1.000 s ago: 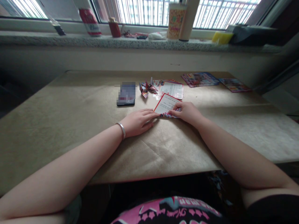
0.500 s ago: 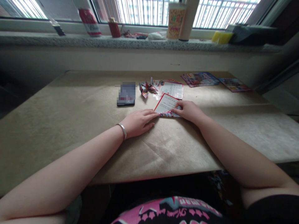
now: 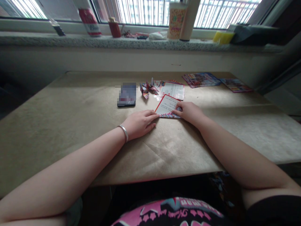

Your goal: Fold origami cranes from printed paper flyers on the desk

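Observation:
A printed sheet of paper (image 3: 166,105) with a red border lies on the table, its near edge folded over into a narrow colourful strip. My left hand (image 3: 141,124), with a silver bangle at the wrist, rests flat on the table, and its outstretched fingertips touch the sheet's left corner. At the right side, my right hand (image 3: 188,112) grips the sheet with thumb and bent fingers near the fold. Just beyond it are folded paper pieces (image 3: 149,88) with pointed ends and a pile of printed sheets (image 3: 172,89).
A dark phone (image 3: 127,94), partly pixelated, lies left of the folded pieces. Colourful sheets (image 3: 201,79) and another stack (image 3: 236,85) sit at the back right of the table (image 3: 70,116). On the windowsill stand a red can (image 3: 89,22), a patterned cup (image 3: 176,20) and a yellow object (image 3: 223,37).
Almost nothing differs. Both hands stay at the folded sheet, with only a very slight shift of the fingers and of the whole view.

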Motion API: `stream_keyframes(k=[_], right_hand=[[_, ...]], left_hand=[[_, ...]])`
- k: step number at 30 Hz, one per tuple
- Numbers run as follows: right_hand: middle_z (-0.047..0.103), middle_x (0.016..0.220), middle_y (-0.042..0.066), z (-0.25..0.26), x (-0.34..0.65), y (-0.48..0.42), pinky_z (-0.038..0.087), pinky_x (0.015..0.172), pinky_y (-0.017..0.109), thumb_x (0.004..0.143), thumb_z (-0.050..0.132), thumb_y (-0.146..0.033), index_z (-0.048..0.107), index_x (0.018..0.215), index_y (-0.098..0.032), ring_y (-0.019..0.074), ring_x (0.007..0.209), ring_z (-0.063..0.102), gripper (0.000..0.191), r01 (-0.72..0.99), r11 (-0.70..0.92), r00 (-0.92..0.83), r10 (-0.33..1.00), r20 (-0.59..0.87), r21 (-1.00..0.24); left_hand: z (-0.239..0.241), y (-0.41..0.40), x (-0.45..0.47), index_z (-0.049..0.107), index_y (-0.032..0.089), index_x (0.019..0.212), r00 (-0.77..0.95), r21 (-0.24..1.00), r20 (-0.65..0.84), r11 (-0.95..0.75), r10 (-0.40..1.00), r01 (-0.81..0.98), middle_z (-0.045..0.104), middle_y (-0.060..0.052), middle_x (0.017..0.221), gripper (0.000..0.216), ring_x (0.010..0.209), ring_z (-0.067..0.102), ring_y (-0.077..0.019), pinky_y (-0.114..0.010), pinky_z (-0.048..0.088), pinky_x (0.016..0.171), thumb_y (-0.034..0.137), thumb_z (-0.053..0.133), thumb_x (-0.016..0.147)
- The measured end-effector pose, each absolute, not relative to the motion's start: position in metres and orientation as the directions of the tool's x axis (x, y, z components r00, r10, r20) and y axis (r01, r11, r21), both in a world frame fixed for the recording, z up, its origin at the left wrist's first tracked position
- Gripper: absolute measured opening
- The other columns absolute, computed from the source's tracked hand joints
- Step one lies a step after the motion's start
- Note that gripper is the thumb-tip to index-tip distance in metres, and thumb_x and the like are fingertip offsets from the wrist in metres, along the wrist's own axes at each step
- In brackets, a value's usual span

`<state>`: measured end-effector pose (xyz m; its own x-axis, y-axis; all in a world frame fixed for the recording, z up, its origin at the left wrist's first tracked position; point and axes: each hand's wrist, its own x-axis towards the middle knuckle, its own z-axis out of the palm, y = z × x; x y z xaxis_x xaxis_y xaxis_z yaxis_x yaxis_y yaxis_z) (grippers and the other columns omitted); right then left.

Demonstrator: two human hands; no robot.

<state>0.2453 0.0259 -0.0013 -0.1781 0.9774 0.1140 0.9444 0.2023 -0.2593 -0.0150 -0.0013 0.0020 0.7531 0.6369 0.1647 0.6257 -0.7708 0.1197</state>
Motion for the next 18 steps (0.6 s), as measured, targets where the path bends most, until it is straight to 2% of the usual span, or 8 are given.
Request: stream_keyframes(k=[4,12,15,18], right_hand=[[0.07,0.083,0.007,0.001,0.244,0.025,0.032,0.053,0.028,0.083,0.061,-0.047,0.067,0.084,-0.023,0.0195,0.07,0.059,0.025,0.951,0.194,-0.174,0.979,0.104,-0.239],[0.071,0.09,0.007,0.008,0.244,0.022,0.032,0.055,0.029,0.085,0.059,-0.047,0.067,0.087,-0.023,0.0216,0.075,0.061,0.025,0.976,0.181,-0.173,0.982,0.075,-0.125],[0.071,0.094,0.008,0.009,0.243,0.02,0.037,0.063,0.032,0.087,0.059,-0.043,0.067,0.088,-0.021,0.0233,0.082,0.061,0.023,0.964,0.26,-0.247,0.952,0.179,-0.057],[0.071,0.1,0.008,0.008,0.236,0.015,0.039,0.084,0.037,0.089,0.056,-0.038,0.068,0.094,-0.02,0.0251,0.095,0.059,0.022,0.906,0.424,-0.402,0.857,0.322,0.003]], left_hand=[[0.002,-0.001,-0.015,0.055,0.015,0.132,0.759,0.12,0.174,-0.778,0.627,0.616,0.059,-0.009,0.13,0.042,0.116,0.059,-0.0247,-0.039,0.051,0.097,0.031,0.045,0.095],[0.0,0.001,-0.016,0.06,0.014,0.126,0.781,0.114,0.225,-0.812,0.582,0.572,0.063,-0.009,0.126,0.037,0.116,0.058,-0.0228,-0.037,0.051,0.099,0.023,0.044,0.094],[-0.001,0.003,-0.017,0.058,0.014,0.128,0.797,0.095,0.239,-0.83,0.555,0.55,0.062,-0.009,0.128,0.039,0.12,0.056,-0.024,-0.038,0.049,0.103,0.028,0.045,0.095],[-0.001,0.004,-0.018,0.058,0.013,0.129,0.809,0.079,0.235,-0.84,0.539,0.537,0.062,-0.009,0.129,0.04,0.121,0.055,-0.0249,-0.04,0.048,0.104,0.031,0.046,0.095]])
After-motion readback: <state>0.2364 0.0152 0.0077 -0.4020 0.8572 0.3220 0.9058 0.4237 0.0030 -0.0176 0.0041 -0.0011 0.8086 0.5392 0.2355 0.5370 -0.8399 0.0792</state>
